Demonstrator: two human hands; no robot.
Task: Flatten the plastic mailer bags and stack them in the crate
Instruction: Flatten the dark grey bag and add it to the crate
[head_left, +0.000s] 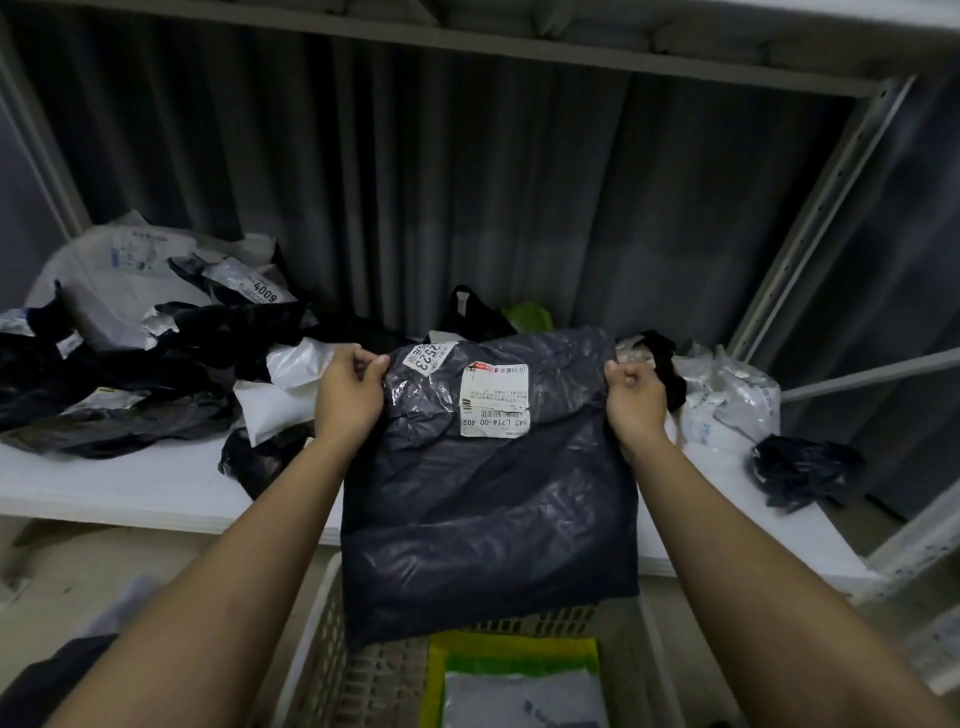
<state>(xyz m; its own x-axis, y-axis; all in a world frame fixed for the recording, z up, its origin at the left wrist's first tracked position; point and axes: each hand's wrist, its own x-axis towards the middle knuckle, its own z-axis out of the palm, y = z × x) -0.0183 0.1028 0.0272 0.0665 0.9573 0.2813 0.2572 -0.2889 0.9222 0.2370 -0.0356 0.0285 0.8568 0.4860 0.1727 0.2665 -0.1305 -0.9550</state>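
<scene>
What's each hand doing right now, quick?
Left hand: closed, pinching the dark mailer bag's top left corner.
Right hand: closed, gripping its top right corner.

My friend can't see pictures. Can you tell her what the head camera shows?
Two hands, the left hand and right hand, pinch the top corners of a dark mailer bag and hold it over a crate with flat bags inside. Crumpled bags lie piled on the white shelf behind.
</scene>
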